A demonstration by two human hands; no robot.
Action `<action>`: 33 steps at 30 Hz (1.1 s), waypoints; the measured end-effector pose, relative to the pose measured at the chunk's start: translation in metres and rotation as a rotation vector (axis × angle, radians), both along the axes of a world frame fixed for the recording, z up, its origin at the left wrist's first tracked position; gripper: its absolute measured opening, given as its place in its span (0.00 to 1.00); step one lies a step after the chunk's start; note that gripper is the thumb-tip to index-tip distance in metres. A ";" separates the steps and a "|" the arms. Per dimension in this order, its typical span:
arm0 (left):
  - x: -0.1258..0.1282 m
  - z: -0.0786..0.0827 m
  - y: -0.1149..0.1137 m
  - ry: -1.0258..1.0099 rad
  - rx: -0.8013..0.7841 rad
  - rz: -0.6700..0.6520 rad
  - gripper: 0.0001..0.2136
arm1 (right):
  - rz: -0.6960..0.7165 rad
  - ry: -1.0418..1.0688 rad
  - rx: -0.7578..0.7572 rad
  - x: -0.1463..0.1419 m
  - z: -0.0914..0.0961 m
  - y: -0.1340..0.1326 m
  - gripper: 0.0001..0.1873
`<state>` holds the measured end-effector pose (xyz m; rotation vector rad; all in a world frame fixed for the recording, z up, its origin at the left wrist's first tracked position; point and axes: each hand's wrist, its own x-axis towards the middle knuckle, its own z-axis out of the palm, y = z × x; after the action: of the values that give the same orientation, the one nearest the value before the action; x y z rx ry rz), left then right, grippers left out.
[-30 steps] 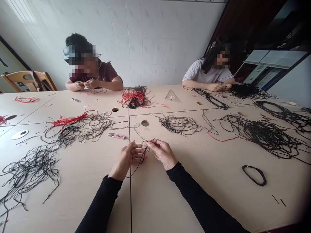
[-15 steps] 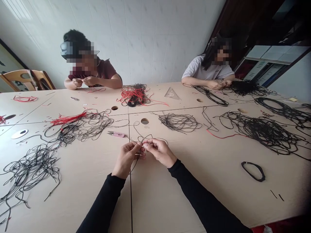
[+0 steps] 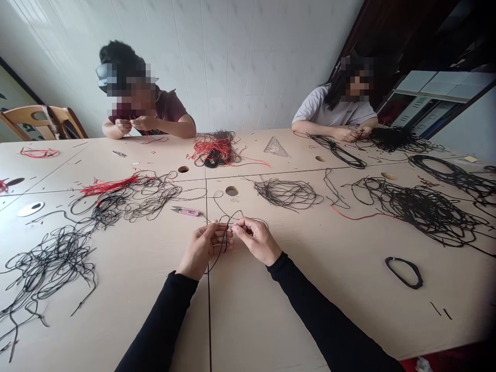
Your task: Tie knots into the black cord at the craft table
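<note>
While the left hand (image 3: 203, 251) and the right hand (image 3: 256, 240) are held close together above the tabletop (image 3: 298, 310), a thin black cord (image 3: 223, 240) is pinched between them, with loops rising ahead of the fingers and a tail hanging below. The left hand is curled, the cord gathered against its fingers; the right is closed to a pinch at thumb and forefinger, its fingertips almost meeting the left's. The short span between the two grips appears to keep that stretch of cord from sliding. Pink-handled thread snips (image 3: 186, 211) are laid just ahead of the left hand, probably placed there for easy reach. Farther ahead of the hands a loose black cord tangle (image 3: 287, 195) is spread, and a larger black cord heap (image 3: 50, 268) is strewn left of them. A closed black cord loop (image 3: 403, 272) is lying well to the right. Across the table, a co-worker's hands (image 3: 132, 124) are raised over red cord.
</note>
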<state>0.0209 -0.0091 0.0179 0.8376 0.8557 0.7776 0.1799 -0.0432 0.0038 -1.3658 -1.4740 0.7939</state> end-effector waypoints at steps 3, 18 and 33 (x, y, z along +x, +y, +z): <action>0.001 0.000 -0.001 0.021 0.021 0.001 0.15 | 0.041 0.024 -0.023 -0.002 0.001 -0.001 0.13; 0.004 0.000 -0.004 -0.050 0.014 0.166 0.12 | 0.017 0.036 -0.066 -0.029 -0.001 -0.010 0.11; 0.002 -0.001 -0.003 -0.047 0.020 0.167 0.13 | -0.039 0.105 -0.050 -0.015 0.000 -0.005 0.17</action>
<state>0.0226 -0.0119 0.0172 0.7694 0.8844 0.9503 0.1651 -0.0486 0.0038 -1.3657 -1.3498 0.8698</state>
